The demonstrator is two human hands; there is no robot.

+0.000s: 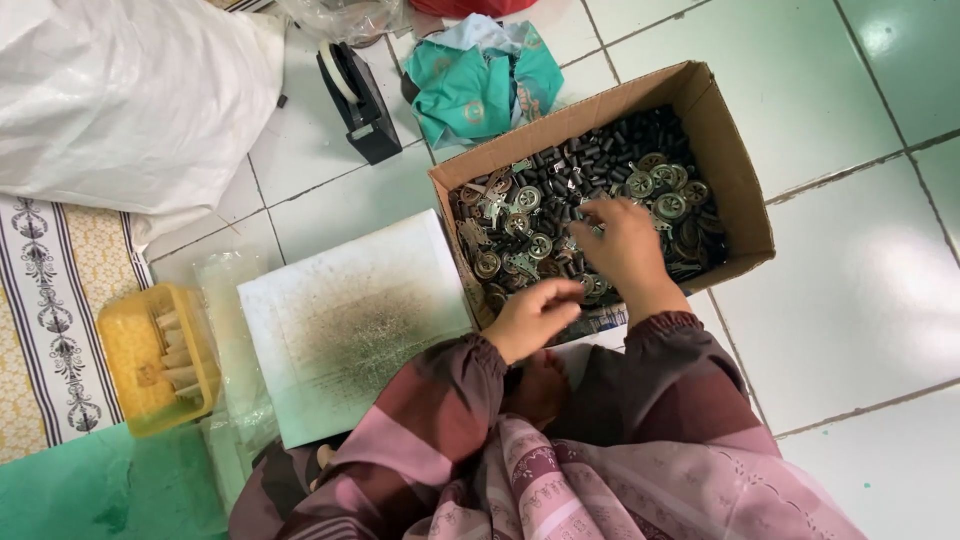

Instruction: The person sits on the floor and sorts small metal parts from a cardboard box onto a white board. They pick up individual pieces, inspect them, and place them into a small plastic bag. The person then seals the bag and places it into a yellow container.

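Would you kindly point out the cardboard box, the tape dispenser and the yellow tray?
cardboard box (742, 190): head view, right wall.
tape dispenser (368, 110): head view, black body.
yellow tray (128, 352): head view, bare floor.

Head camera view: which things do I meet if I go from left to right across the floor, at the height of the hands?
Patterned mat → yellow tray → white board → left hand → right hand → right wall of the cardboard box → floor tiles.

One cardboard box (735, 180) of too many small metal parts (560, 200) to count, one white board (350, 320), one yellow tray (125, 350), one tape dispenser (360, 100), two hands.
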